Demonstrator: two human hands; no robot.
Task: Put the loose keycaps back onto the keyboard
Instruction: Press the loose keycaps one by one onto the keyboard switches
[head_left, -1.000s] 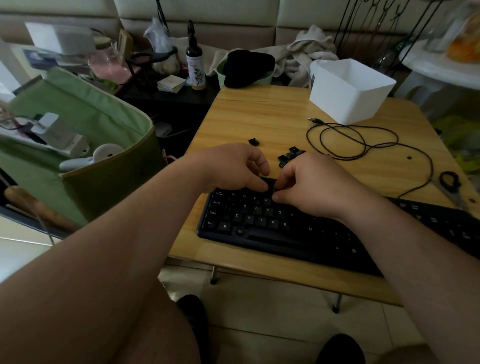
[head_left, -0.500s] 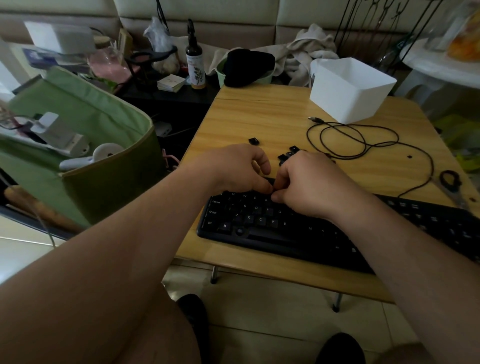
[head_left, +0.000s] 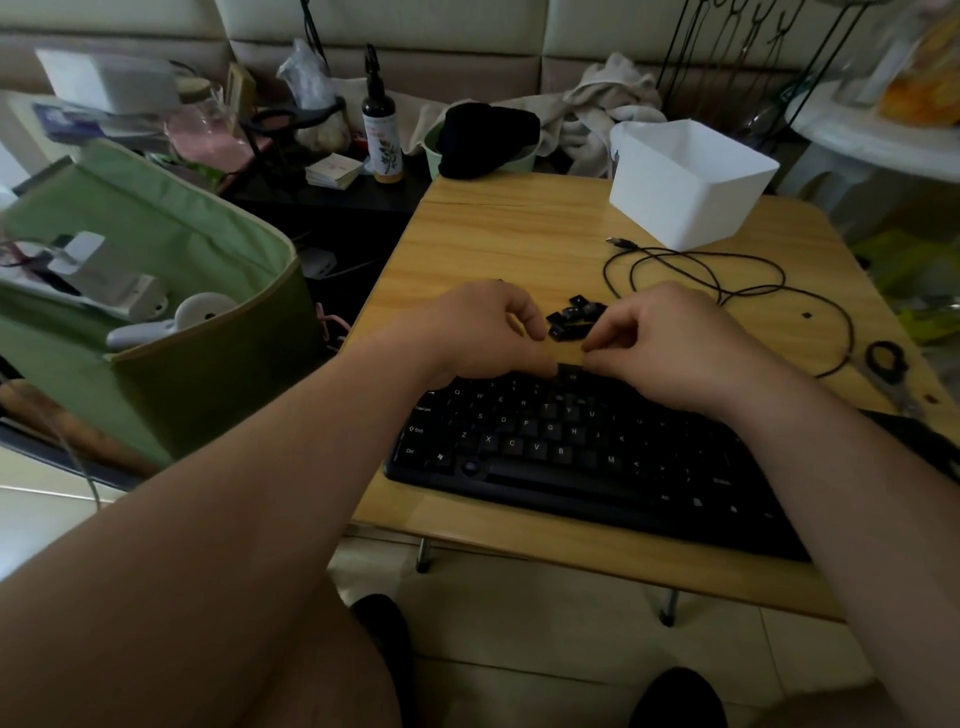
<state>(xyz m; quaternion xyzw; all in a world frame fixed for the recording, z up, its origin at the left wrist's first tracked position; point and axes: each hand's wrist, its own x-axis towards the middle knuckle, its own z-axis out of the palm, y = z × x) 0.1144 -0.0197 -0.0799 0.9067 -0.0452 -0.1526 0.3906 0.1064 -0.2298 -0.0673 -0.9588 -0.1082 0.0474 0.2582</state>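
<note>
A black keyboard (head_left: 571, 447) lies along the near edge of the wooden table (head_left: 498, 234). Just behind its top row sits a small pile of several loose black keycaps (head_left: 571, 317). My left hand (head_left: 483, 332) hovers over the keyboard's upper left, fingers curled, and its thumb tip presses on the top row. To the right of the pile, my right hand (head_left: 670, 348) has its fingers curled, with thumb and forefinger tips together above the top row. No keycap shows in either hand. One stray keycap (head_left: 806, 315) lies far right.
A white box (head_left: 691, 182) stands at the back right. A coiled black cable (head_left: 727, 280) runs in front of it, and scissors (head_left: 888, 364) lie at the right edge. Left of the table stands a green fabric bag (head_left: 156, 291), with a bottle (head_left: 382, 140) behind it.
Both hands were pressed together on one spot of the top row. They have since drawn apart, the right fingertips lifting toward the keycap pile.
</note>
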